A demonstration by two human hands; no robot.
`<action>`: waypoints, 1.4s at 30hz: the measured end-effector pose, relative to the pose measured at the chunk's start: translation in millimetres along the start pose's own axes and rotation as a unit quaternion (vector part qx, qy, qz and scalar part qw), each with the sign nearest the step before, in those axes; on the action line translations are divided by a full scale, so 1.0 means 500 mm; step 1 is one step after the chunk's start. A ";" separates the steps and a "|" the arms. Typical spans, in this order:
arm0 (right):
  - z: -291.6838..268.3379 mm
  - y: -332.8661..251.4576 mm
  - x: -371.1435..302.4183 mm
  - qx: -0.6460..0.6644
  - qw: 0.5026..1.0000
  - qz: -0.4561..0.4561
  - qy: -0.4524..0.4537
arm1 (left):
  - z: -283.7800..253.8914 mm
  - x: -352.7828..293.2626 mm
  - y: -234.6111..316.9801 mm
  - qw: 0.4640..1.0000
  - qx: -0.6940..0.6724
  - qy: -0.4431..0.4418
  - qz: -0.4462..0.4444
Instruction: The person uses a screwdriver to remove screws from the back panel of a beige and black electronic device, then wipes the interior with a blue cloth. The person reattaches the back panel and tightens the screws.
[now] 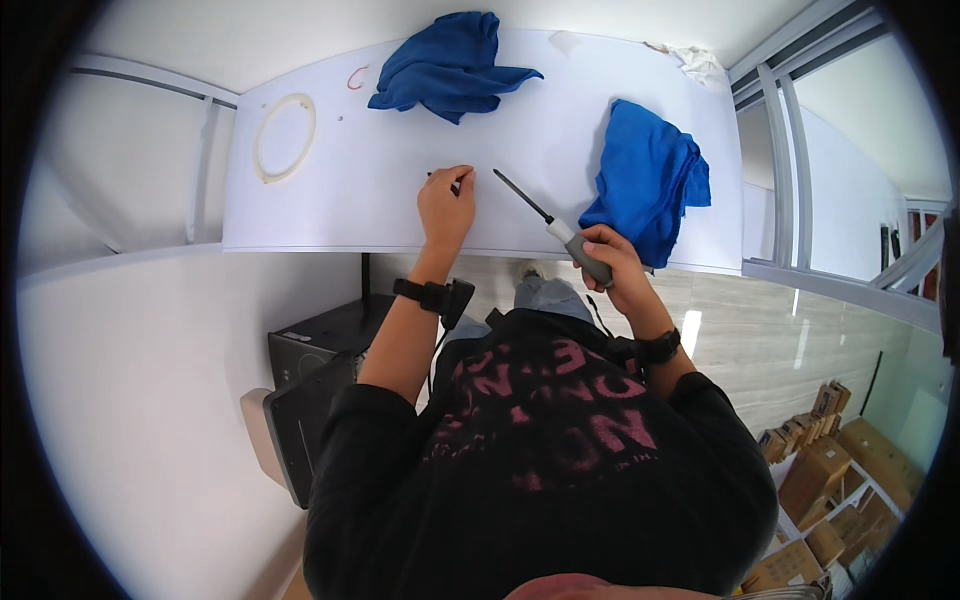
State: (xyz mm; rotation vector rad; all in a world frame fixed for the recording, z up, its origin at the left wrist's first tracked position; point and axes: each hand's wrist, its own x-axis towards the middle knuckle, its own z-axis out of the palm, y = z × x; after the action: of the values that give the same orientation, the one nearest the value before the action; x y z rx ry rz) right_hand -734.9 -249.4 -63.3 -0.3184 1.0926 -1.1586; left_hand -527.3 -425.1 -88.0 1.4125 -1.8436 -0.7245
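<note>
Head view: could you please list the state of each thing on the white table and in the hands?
Left hand: pinching a small dark part against the table.
Right hand: closed around the screwdriver handle.
Screwdriver: held, tip raised and pointing toward the left hand.
Far blue cloth: crumpled.
Near blue cloth: bunched.
White ring: lying flat.

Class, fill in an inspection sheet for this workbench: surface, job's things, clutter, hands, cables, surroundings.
Surface: white table, mostly bare.
Job's things: screwdriver in the right hand; small dark part pinched by the left hand.
Clutter: two blue cloths, white ring, small red hook, crumpled white rag.
Hands: both closed on things; wrist bands on both.
Cables: nothing seen.
Surroundings: black case under the table, cardboard boxes lower right.
</note>
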 end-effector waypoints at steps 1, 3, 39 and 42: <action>0.003 0.000 0.003 0.006 1.000 0.003 0.005 | 0.002 0.006 -0.002 1.000 0.023 0.001 0.016; 0.005 0.003 0.009 0.008 1.000 0.004 -0.003 | 0.007 0.009 -0.003 0.998 0.058 0.005 0.032; 0.616 0.637 -0.325 -0.214 0.876 0.202 -0.383 | -0.749 -0.959 -0.291 0.801 -0.517 0.225 -0.201; 0.669 0.688 -0.403 -0.214 0.873 0.215 -0.383 | -0.803 -1.029 -0.296 0.782 -0.526 0.264 -0.204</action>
State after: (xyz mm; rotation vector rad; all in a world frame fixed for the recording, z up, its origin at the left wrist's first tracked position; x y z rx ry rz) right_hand -261.0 -35.6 -37.5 -0.7626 0.6365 -0.3027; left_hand -35.8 28.1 -57.8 1.0354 -0.4618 -1.1614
